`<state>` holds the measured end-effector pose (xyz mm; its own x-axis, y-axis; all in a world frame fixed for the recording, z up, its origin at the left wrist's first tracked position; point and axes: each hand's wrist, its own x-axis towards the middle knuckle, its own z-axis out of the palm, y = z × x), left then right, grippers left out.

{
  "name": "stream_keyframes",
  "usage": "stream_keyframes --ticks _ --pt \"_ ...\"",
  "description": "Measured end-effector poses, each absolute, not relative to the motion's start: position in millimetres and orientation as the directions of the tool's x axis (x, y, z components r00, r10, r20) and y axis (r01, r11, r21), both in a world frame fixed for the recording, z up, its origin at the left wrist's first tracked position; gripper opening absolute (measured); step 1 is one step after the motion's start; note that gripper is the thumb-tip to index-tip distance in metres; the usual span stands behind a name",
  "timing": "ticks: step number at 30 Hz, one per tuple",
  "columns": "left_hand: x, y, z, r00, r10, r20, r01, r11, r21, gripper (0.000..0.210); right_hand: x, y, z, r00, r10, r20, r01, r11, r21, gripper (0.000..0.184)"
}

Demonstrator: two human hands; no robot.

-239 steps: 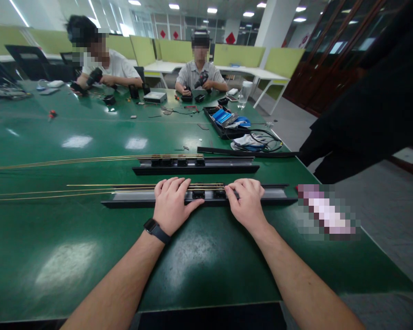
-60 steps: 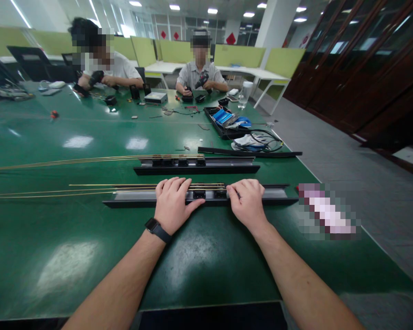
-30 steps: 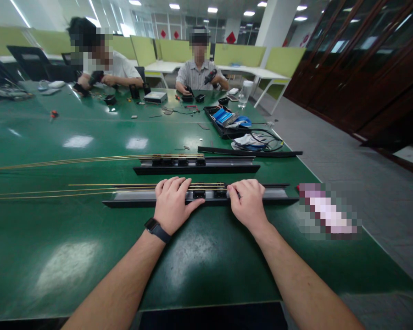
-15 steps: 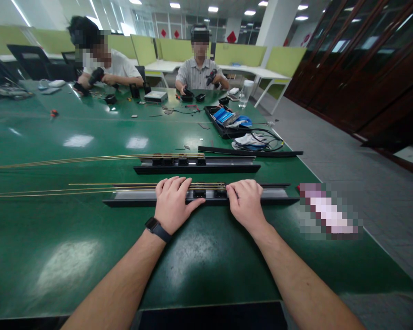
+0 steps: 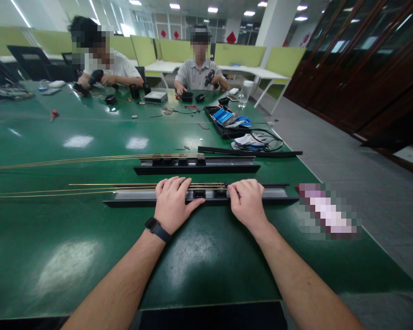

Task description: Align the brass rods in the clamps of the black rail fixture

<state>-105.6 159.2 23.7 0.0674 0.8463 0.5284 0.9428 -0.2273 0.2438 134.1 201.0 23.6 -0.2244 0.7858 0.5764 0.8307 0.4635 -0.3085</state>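
A long black channel with a silvery inside [image 5: 271, 194] lies crosswise on the green table in front of me. Several small black blocks [image 5: 199, 194] sit in its middle, and thin brass-coloured rods [image 5: 142, 187] run over them and out to the left. My left hand [image 5: 174, 201] is laid across channel and rods, fingers over the far side and thumb along the near edge, gripping the channel. At the right ends of the rods, my right hand [image 5: 247, 201] is closed, thumb against curled fingers; what it pinches is hidden.
Behind lies a second black channel [image 5: 223, 169] with blocks and rods, then a black strip [image 5: 251, 151]. A black tray [image 5: 223, 133] with a blue part, cables and gloves [image 5: 249, 141] stand farther right. Two people [image 5: 199, 73] sit across the table with power drills. A blurred object [image 5: 326, 211] lies right.
My right hand has shifted very slightly to the right along the channel. My left hand, the channel and the rods look unmoved. The person opposite has moved a hand and the drill slightly.
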Motion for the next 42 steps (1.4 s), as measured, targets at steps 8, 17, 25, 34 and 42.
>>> stream_keyframes --ticks 8,17,25,34,42 --pt "-105.4 159.3 24.1 0.068 0.844 0.532 0.942 -0.23 0.244 0.061 132.2 198.4 23.5 -0.211 0.772 0.599 0.822 0.472 -0.319 0.023" --pt "-105.0 158.9 24.1 0.065 0.846 0.529 0.941 -0.229 0.25 0.06 131.2 201.0 20.8 -0.224 0.78 0.584 0.813 0.48 -0.33 0.023" --pt "-105.4 158.9 24.8 0.071 0.843 0.533 0.943 -0.231 0.241 0.062 131.7 200.8 23.1 -0.221 0.786 0.577 0.819 0.471 -0.328 0.023" --pt "-105.6 159.0 23.0 0.073 0.837 0.543 0.946 -0.23 0.228 0.062 134.1 199.6 24.5 -0.215 0.787 0.579 0.826 0.462 -0.322 0.025" --pt "-105.1 159.2 24.2 0.07 0.839 0.54 0.944 -0.23 0.236 0.062 130.5 199.1 21.4 -0.213 0.773 0.598 0.816 0.478 -0.326 0.02"
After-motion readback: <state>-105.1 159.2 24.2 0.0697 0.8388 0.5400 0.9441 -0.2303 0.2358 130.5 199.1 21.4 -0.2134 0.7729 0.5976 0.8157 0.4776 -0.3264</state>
